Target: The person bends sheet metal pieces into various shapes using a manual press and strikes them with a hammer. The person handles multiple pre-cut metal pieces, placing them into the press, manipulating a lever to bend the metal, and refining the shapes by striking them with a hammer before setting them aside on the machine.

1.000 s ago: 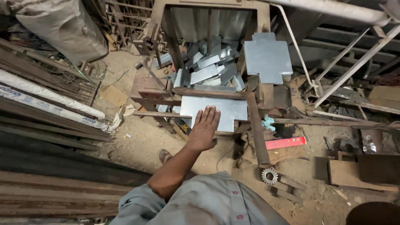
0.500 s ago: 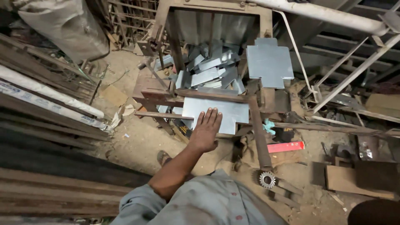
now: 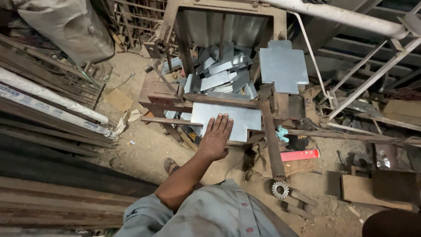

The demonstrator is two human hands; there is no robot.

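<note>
I have my left hand (image 3: 215, 139) flat, fingers spread and gripping nothing, pressed on the near edge of the metal sheet (image 3: 226, 119) lying in the rusty press frame (image 3: 219, 100). Beyond my fingertips sit the cut offcuts (image 3: 219, 74). I judge I'm positioning the sheet; next calls for squaring it under the bar. My right hand is out of sight.

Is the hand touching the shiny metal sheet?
Touching. The head view shows the left hand lying flat, its fingers spread across the near edge of the metal sheet with no gap between them.
</note>
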